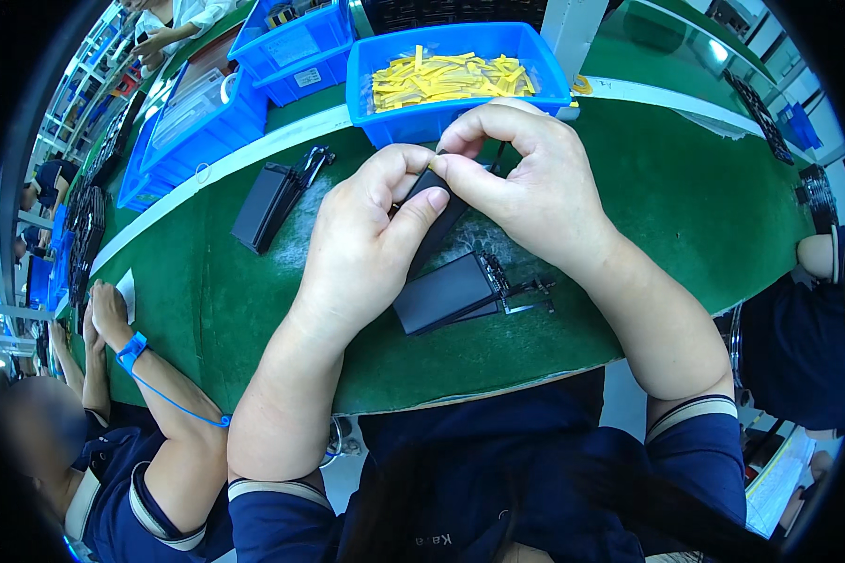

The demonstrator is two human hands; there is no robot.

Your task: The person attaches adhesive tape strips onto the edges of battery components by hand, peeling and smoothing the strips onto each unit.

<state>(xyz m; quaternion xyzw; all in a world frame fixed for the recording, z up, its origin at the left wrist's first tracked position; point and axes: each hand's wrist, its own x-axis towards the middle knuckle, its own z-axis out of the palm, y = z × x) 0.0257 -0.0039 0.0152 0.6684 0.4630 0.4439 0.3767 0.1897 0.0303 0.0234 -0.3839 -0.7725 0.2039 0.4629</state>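
Note:
Over the green bench I hold a black flat rectangular device point(435, 246) up at a slant. My left hand point(361, 230) is closed round its upper part, thumb lying along its face. At its top end my right hand point(542, 178) pinches thumb against forefinger, touching the left fingertips; a speck of yellow shows there, too small to name. Below my hands lies a pair of similar black devices point(446, 293) with thin dark metal parts at one end. Further left rests another black device group point(270, 202), its metal parts pointing away.
A blue bin point(361, 94) of yellow strips point(451, 83) stands just beyond my hands. Blue stacked boxes point(296, 47) and a long blue tray point(207, 117) line the far left, behind a white rail point(192, 178). A co-worker's arm point(174, 375) with a blue wrist strap rests at left.

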